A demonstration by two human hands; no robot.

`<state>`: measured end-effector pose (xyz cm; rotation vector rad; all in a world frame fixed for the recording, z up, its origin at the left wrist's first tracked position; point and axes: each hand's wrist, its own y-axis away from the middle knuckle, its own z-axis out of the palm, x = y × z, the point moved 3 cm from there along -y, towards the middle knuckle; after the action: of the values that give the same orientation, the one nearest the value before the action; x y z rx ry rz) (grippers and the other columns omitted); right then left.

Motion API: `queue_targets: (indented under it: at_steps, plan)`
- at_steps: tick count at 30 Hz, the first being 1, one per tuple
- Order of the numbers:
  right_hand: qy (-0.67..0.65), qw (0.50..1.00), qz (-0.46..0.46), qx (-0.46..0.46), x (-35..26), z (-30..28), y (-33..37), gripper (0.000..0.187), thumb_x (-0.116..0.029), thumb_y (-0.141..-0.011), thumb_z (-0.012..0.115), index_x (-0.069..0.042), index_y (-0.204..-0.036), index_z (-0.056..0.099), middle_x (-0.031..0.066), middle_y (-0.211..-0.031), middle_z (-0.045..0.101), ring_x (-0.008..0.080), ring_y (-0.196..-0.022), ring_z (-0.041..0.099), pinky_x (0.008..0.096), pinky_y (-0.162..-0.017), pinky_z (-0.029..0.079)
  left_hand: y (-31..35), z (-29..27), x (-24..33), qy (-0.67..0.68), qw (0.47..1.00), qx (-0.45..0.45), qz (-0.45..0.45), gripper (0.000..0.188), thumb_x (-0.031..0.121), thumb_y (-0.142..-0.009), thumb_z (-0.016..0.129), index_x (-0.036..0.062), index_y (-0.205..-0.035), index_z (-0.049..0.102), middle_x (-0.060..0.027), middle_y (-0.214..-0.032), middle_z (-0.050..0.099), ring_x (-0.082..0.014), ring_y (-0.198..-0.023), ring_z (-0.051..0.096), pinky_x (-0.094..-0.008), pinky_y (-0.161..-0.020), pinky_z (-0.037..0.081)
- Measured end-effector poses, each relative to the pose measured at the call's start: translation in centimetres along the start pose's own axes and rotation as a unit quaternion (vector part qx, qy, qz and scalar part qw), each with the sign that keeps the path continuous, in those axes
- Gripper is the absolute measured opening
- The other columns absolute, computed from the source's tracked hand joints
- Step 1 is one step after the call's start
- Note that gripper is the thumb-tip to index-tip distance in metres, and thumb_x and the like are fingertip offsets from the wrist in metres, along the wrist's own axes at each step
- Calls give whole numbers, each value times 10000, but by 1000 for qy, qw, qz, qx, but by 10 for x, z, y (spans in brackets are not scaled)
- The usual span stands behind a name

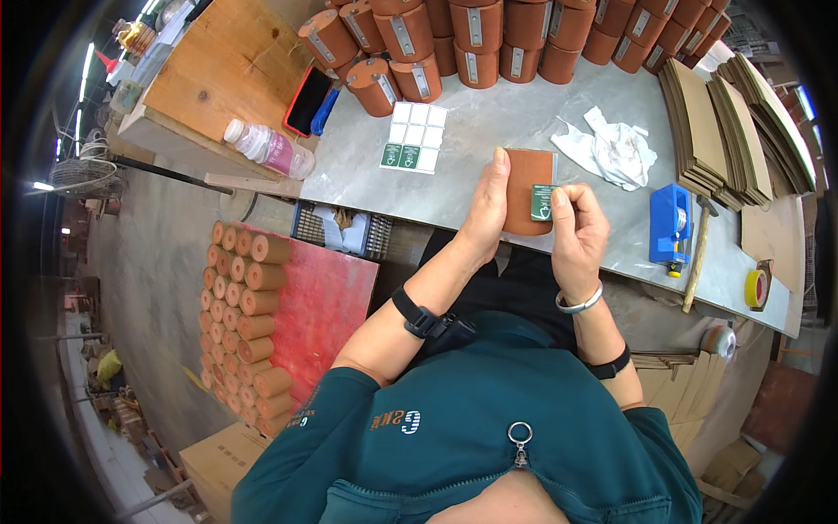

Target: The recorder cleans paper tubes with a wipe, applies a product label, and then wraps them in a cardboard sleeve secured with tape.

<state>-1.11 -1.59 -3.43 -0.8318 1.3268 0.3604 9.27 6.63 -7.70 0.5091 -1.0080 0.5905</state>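
Note:
A reddish-brown cylinder (529, 168) stands at the near edge of the grey work table (349, 140). My left hand (485, 214) is closed round its left side, with the thumb up along it. My right hand (580, 234) pinches the right edge of a small green label (541, 203) between thumb and finger. That label lies against the cylinder's side; how much of it sticks there I cannot tell. Left of the cylinder is a label sheet (417, 133), mostly bare white squares, with two green labels in its lowest row.
Stacked brown cylinders (476, 39) with metal strips line the table's back. A crumpled white cloth (611, 148), blue tape dispenser (669, 223), hammer (698, 249), yellow tape roll (756, 288) and cardboard stacks (711, 131) lie right. A plastic bottle (271, 150) and more cylinders (249, 327) are left.

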Motion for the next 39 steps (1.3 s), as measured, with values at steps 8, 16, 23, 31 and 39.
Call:
queue_targets:
  at_steps: [8,16,23,31,39]
  plan:
    - [55,998,2,35,8,9,-1,191,-120,-967,635,-2,-828,577,-22,-730,487,59,-654,399,231,-584,363,-1,0,-4,-8,999,53,-5,678,617,-1030,241,41,-1246,526,-109,-1123,620,-165,-1039,642,-314,-885,556]
    - [64,997,-4,39,6,15,-2,188,-122,-965,644,-7,-828,583,-30,-727,490,44,-635,398,222,-562,360,-1,-3,-4,-5,998,57,-18,667,610,-1033,241,45,-1246,527,-107,-1119,619,-161,-1042,639,-316,-891,551]
    - [129,989,-34,59,4,19,-3,167,-99,-944,663,-6,-825,592,3,-724,519,58,-588,452,240,-536,382,-2,-6,-5,-16,997,73,-18,668,613,-1032,240,50,-1244,531,-103,-1116,624,-158,-1039,641,-312,-894,550]
    - [215,970,-82,81,7,23,-3,156,-95,-906,684,-51,-795,584,15,-716,535,129,-547,474,292,-625,356,1,0,3,-8,999,32,-5,656,609,-1034,241,55,-1231,531,-94,-1094,626,-153,-1010,646,-308,-876,554]
    - [272,948,-122,106,14,25,-4,142,-108,-872,707,-83,-809,582,0,-718,530,159,-602,491,322,-681,346,-1,-1,2,-10,997,80,-6,617,600,-1030,305,53,-1208,527,-85,-1084,606,-143,-1007,631,-298,-859,544]
